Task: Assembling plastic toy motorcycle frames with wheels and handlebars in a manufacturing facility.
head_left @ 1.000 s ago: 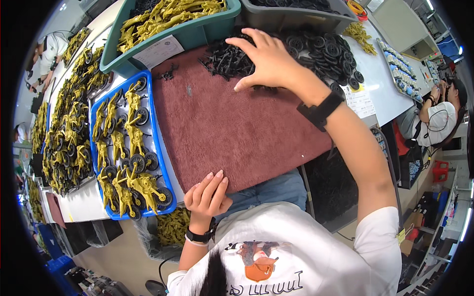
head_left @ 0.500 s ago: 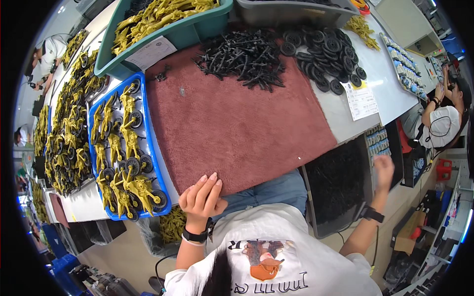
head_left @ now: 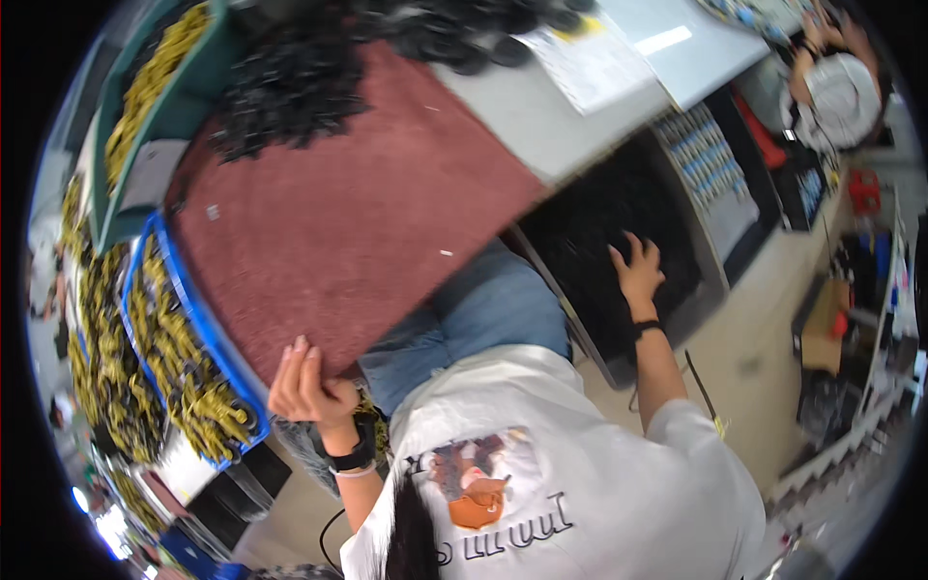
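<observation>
At the near edge of the dark red mat (head_left: pixel 338 222), my left hand (head_left: pixel 307 389) rests with its fingers stretched out over the cloth. My right hand (head_left: pixel 638 275) hovers over a dark bin (head_left: pixel 710 295) to the right of my lap, fingers spread and holding nothing. Dark contents (head_left: pixel 599 246) fill the bin, too blurred to name. On the far part of the mat lies a heap of thin black plastic parts (head_left: pixel 290 92), with black toy wheels (head_left: pixel 435 39) beside it.
Left of the mat stands a blue tray (head_left: pixel 208 333) with yellow toy motorcycles (head_left: pixel 188 377). A green crate (head_left: pixel 111 198) of yellow parts stands behind it. A paper sheet (head_left: pixel 590 68) lies on the table. Small pale-blue parts (head_left: pixel 701 155) sit beyond the bin; a co-worker (head_left: pixel 839 97) sits far right.
My right hand has swung from a loose curl beyond the bin to over it, its fingers spreading. My left hand stays at the mat's edge. The whole view has turned toward the right.
</observation>
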### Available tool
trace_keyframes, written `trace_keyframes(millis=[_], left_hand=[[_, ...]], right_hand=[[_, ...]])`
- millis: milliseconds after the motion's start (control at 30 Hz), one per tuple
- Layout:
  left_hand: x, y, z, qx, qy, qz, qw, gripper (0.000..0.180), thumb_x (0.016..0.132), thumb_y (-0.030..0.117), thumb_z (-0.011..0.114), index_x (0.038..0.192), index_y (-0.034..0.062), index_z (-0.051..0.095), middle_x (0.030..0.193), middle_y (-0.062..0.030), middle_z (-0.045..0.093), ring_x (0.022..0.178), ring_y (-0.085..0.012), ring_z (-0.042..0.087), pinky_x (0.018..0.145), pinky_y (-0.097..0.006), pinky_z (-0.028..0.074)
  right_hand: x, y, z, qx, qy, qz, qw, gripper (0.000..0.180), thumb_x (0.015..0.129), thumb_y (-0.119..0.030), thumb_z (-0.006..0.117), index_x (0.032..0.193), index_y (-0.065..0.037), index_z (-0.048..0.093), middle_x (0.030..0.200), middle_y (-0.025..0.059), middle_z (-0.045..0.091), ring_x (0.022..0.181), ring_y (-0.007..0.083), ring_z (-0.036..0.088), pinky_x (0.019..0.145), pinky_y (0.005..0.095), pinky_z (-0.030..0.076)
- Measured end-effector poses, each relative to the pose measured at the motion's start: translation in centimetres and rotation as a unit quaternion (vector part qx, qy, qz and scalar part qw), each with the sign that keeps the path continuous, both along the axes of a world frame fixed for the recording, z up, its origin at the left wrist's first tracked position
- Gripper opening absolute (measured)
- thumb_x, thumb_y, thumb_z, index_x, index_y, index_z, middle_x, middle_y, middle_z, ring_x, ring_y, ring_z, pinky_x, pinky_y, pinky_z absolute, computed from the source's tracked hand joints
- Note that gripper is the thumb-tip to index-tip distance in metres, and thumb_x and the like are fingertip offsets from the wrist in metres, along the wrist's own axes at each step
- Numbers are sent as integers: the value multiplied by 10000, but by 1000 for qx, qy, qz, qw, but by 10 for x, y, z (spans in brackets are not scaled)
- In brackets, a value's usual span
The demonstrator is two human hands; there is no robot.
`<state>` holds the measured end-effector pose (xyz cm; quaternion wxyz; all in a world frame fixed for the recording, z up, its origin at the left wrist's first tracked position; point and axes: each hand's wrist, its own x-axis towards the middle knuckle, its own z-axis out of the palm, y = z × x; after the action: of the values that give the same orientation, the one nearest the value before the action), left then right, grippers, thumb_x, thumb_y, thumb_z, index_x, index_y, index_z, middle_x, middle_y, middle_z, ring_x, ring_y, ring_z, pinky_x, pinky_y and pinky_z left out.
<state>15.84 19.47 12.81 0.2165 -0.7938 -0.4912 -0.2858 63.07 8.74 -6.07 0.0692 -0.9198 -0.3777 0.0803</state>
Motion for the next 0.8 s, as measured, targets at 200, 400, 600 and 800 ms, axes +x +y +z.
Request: trace_keyframes(millis=[200,400,600,800], left_hand=[[1,5,-6,7,8,-18,1000,320,876,162,414,1095,39,613,1123,-99,675,1028,-265,629,896,-352,384],[4,3,-7,20,2,-6,1000,313,874,150,419,1087,44,622,1129,-85,674,1022,-248,626,894,-345,376],[2,2,-4,25,16,7,1000,305,900,203,413,1071,55,618,1096,-85,680,988,-242,629,865,-351,380],[1,5,-8,21,15,-9,1000,298,905,186,409,1067,51,621,1107,-92,676,982,-246,630,859,-352,385]], right_hand=[[3,-13,13,-19,93,2,995,479,837,-465,644,1246,-228,570,1318,148,456,1256,330,412,902,610,381],[-7,-35,15,16,180,44,983,858,652,-629,738,1350,-201,481,1366,201,397,1283,388,369,909,661,367],[-22,-25,24,-16,139,73,987,959,574,-596,800,1389,-268,415,1438,225,300,1344,419,288,915,689,338],[4,-25,20,11,143,63,988,751,599,-331,799,1296,-295,523,1401,204,382,1274,420,420,975,552,399]])
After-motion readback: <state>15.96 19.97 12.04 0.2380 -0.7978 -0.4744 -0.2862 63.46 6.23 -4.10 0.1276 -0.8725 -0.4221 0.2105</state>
